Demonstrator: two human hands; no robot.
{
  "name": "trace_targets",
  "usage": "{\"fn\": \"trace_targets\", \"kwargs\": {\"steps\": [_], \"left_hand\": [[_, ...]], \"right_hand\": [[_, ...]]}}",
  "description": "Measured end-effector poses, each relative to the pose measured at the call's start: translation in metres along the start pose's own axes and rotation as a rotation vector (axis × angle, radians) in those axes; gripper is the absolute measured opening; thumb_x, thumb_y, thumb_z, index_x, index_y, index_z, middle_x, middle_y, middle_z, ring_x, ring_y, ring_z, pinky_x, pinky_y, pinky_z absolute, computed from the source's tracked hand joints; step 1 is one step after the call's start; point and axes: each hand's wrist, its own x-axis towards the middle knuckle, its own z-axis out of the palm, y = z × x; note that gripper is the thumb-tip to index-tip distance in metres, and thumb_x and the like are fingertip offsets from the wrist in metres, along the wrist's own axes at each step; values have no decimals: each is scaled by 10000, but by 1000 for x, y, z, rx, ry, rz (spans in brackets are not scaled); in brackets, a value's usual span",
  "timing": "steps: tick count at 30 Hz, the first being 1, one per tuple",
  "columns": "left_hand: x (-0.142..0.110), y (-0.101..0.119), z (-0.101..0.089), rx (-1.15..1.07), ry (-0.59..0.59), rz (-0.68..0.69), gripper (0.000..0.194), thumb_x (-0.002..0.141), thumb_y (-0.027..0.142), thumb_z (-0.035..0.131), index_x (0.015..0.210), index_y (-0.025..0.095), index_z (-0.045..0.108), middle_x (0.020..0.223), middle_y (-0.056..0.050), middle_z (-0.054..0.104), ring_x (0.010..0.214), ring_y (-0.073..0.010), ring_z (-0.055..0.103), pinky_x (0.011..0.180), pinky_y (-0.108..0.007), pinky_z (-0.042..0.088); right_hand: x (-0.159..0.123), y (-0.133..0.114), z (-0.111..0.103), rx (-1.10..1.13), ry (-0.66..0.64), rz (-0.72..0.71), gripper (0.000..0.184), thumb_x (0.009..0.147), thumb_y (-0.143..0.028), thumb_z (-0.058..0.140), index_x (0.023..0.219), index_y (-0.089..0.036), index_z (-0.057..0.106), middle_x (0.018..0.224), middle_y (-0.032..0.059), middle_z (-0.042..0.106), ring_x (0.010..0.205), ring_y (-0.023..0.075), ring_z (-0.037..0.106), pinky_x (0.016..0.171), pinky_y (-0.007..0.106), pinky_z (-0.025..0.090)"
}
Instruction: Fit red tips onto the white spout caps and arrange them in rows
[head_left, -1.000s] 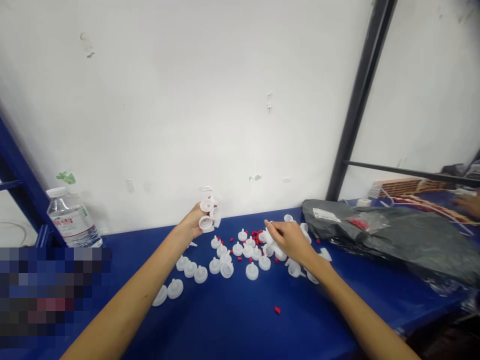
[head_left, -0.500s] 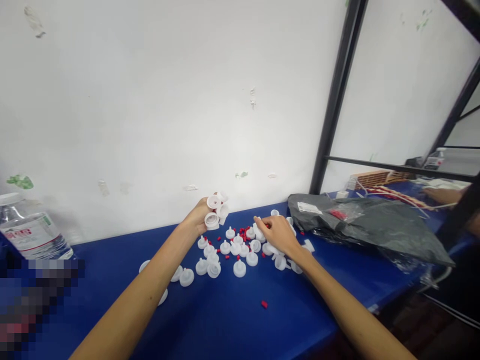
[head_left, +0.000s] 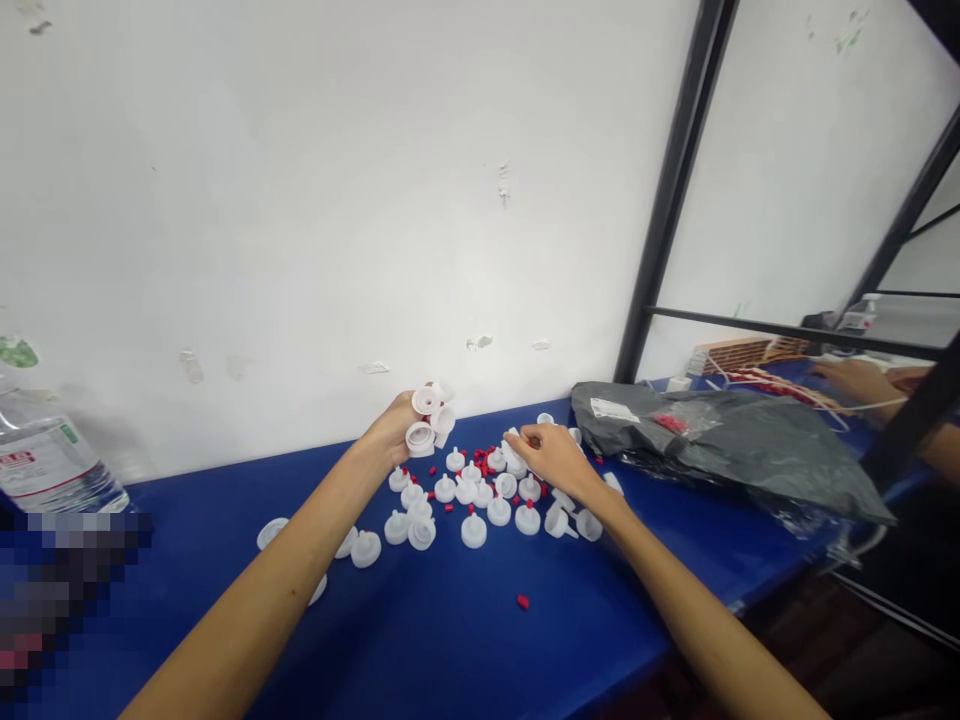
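My left hand (head_left: 396, 424) is raised over the back of the blue table, fingers closed round a bunch of white plastic nozzle caps (head_left: 421, 436), their open undersides turned toward me. My right hand (head_left: 553, 458) is low over the right part of the scattered pile, its fingers pinched at a white nozzle cap (head_left: 513, 459); the fingertips are partly hidden. Between and in front of my hands lie several loose nozzle caps (head_left: 473, 531), some upright on their bases, some tipped over. Small red tips (head_left: 480, 458) are strewn among them, and one red piece (head_left: 523, 602) lies apart nearer me.
A grey plastic bag (head_left: 739, 445) with a small packet of red pieces (head_left: 672, 424) lies to the right. A black metal frame (head_left: 660, 230) rises behind it. A large clear bottle (head_left: 56, 465) stands at the left. Another person's hand (head_left: 862, 383) shows beyond the frame.
The view has shifted slightly to the right. My right hand has drawn back a little, showing a red-tipped cap in front of it; the left keeps its bunch of caps.
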Motion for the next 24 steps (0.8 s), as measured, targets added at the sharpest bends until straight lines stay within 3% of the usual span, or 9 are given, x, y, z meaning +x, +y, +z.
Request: {"fn": "trace_targets", "kwargs": {"steps": [14,24], "left_hand": [[5,-7,-1,15,11,-25,271,674,192,729,639,198,461,437,62,445,312,-83,431,299,-184,291],[-1,-2,7,31,-2,-51,196,669,206,715,677,183,520,417,58,465,301,-107,449,293,-207,366]], "right_hand": [[3,2,-11,125,61,134,523,831,-467,585,541,-221,227,512,-56,254,529,101,261,510,265,203],[3,6,-17,128,118,233,547,809,-493,595,524,-219,216,511,-57,222,526,100,220,507,263,205]]}}
